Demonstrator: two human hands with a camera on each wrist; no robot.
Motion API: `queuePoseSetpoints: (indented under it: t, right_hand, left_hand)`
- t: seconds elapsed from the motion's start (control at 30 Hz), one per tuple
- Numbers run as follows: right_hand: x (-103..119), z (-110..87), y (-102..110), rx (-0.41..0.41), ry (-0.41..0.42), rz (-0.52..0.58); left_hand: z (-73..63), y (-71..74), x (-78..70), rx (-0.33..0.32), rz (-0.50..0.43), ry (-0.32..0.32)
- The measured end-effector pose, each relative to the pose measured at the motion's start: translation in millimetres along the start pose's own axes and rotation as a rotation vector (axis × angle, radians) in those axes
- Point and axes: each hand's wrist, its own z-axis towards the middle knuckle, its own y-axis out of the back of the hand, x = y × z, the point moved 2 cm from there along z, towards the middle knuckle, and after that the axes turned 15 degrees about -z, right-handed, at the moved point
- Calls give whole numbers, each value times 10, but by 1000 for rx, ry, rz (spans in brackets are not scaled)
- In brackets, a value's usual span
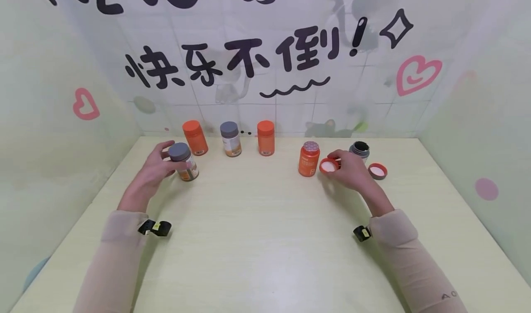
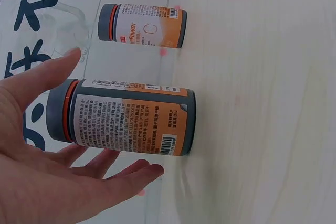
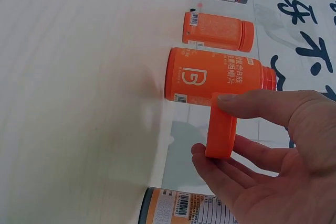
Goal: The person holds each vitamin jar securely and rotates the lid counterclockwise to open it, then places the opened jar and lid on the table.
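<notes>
At the left, my left hand point(image 1: 154, 168) is spread around a grey-capped bottle point(image 2: 131, 121) that stands upright. Its thumb and fingers look apart from the bottle's sides in the left wrist view. Between thumb and fingers, my right hand point(image 1: 351, 171) pinches an orange screw cap point(image 3: 221, 129), its white inner liner facing up in the head view. Just left of this cap stands an uncapped orange bottle point(image 1: 308, 163), whose mouth is covered by a patterned seal. Behind the right hand is an open bottle with a dark mouth point(image 1: 360, 148), partly hidden.
A loose grey and red cap point(image 1: 378, 171) lies liner-up to the right of the right hand. Along the back stand a capped orange bottle point(image 1: 196, 138), a grey-capped white bottle point(image 1: 231, 140) and another capped orange bottle point(image 1: 266, 138). Printed walls border the pale table point(image 1: 265, 230).
</notes>
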Motion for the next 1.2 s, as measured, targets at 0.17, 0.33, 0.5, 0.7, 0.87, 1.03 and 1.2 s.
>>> queuePoseSetpoints:
  t: [0.17,0.33,0.5,0.7,0.87,1.03,1.2]
  right_hand:
    - [1,66,-17,-14,-32,6]
    - [43,150,-84,-1,-53,-17]
    - [65,193,-136,16,-69,-65]
    - [92,234,-165,36,-75,-136]
    - [87,254,-186,61,-87,-168]
    - [88,272,-204,77,-96,-186]
    - [101,282,-223,101,-103,-207]
  left_hand:
    - [46,-29,78,18,28,14]
    - [55,-10,143,11,23,28]
    - [79,-24,165,31,2,20]
    - [103,-41,169,39,-10,18]
    - [133,-68,160,49,-24,22]
    - [105,-75,159,48,-21,26]
    - [86,-74,174,53,-29,14]
